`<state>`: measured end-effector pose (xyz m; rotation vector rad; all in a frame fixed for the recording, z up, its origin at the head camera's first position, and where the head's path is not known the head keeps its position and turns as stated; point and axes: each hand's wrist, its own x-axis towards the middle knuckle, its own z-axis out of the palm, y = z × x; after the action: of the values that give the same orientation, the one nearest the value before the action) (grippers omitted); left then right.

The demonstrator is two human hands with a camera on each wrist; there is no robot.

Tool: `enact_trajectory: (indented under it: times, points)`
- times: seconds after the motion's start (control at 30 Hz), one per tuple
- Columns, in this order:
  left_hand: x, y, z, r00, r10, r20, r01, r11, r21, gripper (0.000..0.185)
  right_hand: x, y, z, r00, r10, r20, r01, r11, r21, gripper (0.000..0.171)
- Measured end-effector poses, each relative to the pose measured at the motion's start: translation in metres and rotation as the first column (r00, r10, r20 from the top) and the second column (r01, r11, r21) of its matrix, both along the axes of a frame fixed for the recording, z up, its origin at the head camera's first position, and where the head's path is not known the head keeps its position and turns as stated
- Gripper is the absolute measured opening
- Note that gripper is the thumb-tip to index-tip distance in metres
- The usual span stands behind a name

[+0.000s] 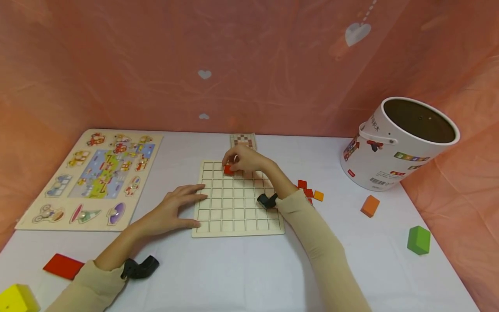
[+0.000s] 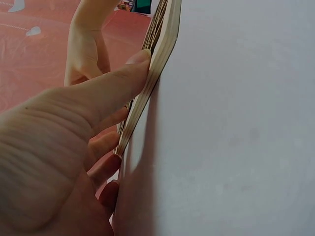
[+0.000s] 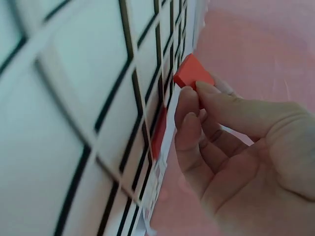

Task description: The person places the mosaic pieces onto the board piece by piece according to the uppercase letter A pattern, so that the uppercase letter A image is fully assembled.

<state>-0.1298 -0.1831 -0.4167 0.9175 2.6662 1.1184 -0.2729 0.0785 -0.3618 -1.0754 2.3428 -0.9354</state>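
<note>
A wooden grid board [image 1: 234, 215] lies in the middle of the table. Over its far rows, my right hand [image 1: 246, 158] pinches a small red square tile [image 3: 193, 71] between thumb and fingers. Another red tile [image 3: 158, 133] sits in a cell of the grid, as the right wrist view shows. My left hand [image 1: 171, 212] rests against the board's left edge with its fingers extended. Its thumb [image 2: 133, 66] touches the board's rim in the left wrist view. Just behind the board is a small pattern card [image 1: 243, 139], partly covered by the right hand.
Several red tiles [image 1: 302, 184] and an orange-yellow tile [image 1: 318, 196] lie right of the board. Beyond them are an orange block [image 1: 370, 206], a green block [image 1: 419, 240] and a white bucket [image 1: 374, 173]. A picture puzzle [image 1: 105, 173], red block [image 1: 63, 266] and yellow block [image 1: 18, 299] lie left.
</note>
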Motion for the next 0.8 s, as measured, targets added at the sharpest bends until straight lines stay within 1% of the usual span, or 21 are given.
enact_trajectory:
  times: [0.17,0.37,0.5,0.7,0.8]
  points:
    - [0.0008,0.0006,0.0011,1.0,0.001,-0.014,-0.001,1.0,-0.001,0.067,0.0009,-0.0094,-0.0023,1.0,0.022,0.021,-0.023,1.0,0.012,0.015]
    - [0.0005,0.0004,0.002,1.0,-0.001,-0.023,0.001,1.0,0.004,0.066,0.0021,-0.0088,0.0012,0.999,0.008,0.032,-0.009,1.0,0.017,0.013]
    - [0.0004,-0.0006,0.0015,1.0,-0.003,-0.025,0.004,1.0,0.01,0.066,0.0019,-0.0089,0.0005,1.0,0.018,0.014,-0.019,1.0,0.024,0.011]
    - [0.0004,-0.0007,-0.0007,1.0,-0.007,-0.024,0.008,1.0,0.016,0.065,0.0046,-0.0093,-0.0003,0.999,-0.012,-0.033,0.015,0.997,0.074,0.012]
    - [0.0006,-0.0002,-0.001,1.0,-0.009,-0.023,0.01,1.0,0.021,0.065,0.0055,-0.0077,-0.001,0.999,-0.017,-0.043,0.021,0.996,0.086,0.013]
